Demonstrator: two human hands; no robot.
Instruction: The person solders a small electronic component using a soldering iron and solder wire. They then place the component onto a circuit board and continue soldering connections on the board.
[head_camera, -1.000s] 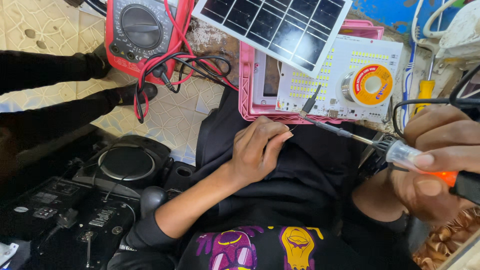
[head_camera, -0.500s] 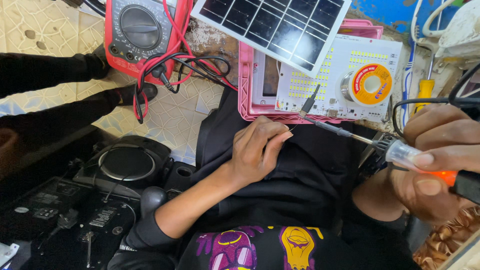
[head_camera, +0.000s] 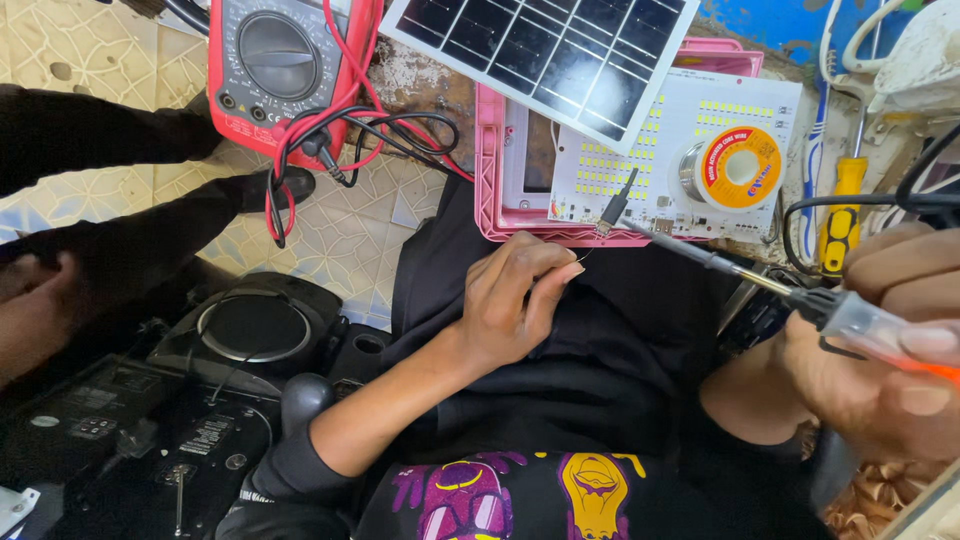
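My right hand (head_camera: 890, 350) grips a soldering iron (head_camera: 740, 272) with a clear and orange handle; its tip reaches the near edge of a white LED board (head_camera: 670, 150). My left hand (head_camera: 515, 300) rests on my dark-clothed lap just below the board, fingers pinched on a thin solder wire that runs up toward the iron's tip. The board lies in a pink plastic frame (head_camera: 490, 170). A spool of solder wire (head_camera: 735, 168) sits on the board. A dark solar panel (head_camera: 545, 50) overlaps the frame's far side.
A red multimeter (head_camera: 280, 70) with red and black leads lies on the patterned tile floor at the upper left. A yellow-handled screwdriver (head_camera: 845, 205) lies at right. Black electronic gear (head_camera: 240, 330) sits at lower left. Another person's dark-clothed legs and shoe (head_camera: 120, 200) are at left.
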